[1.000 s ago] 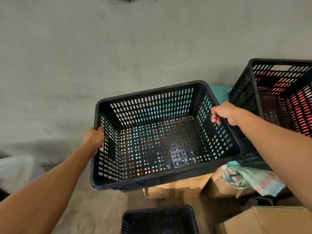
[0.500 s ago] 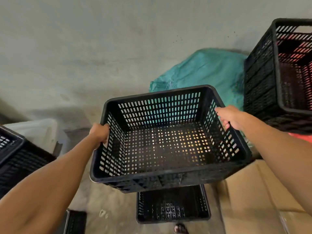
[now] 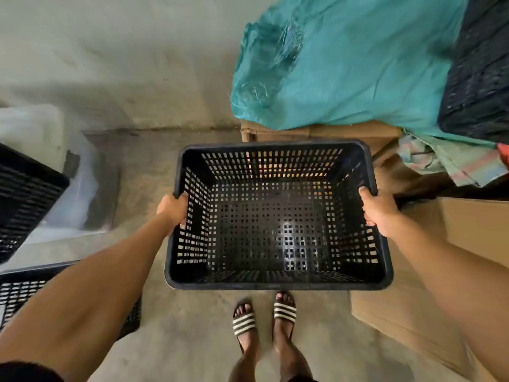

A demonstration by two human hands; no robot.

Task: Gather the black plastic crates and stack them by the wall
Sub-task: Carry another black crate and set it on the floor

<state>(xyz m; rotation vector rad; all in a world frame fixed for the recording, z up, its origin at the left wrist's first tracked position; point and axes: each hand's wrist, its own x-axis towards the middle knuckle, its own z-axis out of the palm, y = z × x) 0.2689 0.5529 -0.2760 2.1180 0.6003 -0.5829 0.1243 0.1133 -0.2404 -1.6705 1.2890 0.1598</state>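
a black crate (image 3: 278, 216) is held level above the concrete floor (image 3: 192, 334), just short of the wall (image 3: 110, 51), its left rim closed on by the left hand (image 3: 173, 209) and its right rim by the right hand (image 3: 378, 212), with sandalled feet (image 3: 264, 318) directly beneath its near edge. since only the rims are gripped, a slip on either side could tip it onto the toes, and its far corner could be caught on the cardboard box (image 3: 319, 132) under the teal sack (image 3: 358, 59) if it is lowered askew.

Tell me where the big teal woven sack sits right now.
In the head view, the teal woven sack lies upper right against the grey wall, atop brown cardboard boxes, just beyond the black perforated plastic crate held in both hands.
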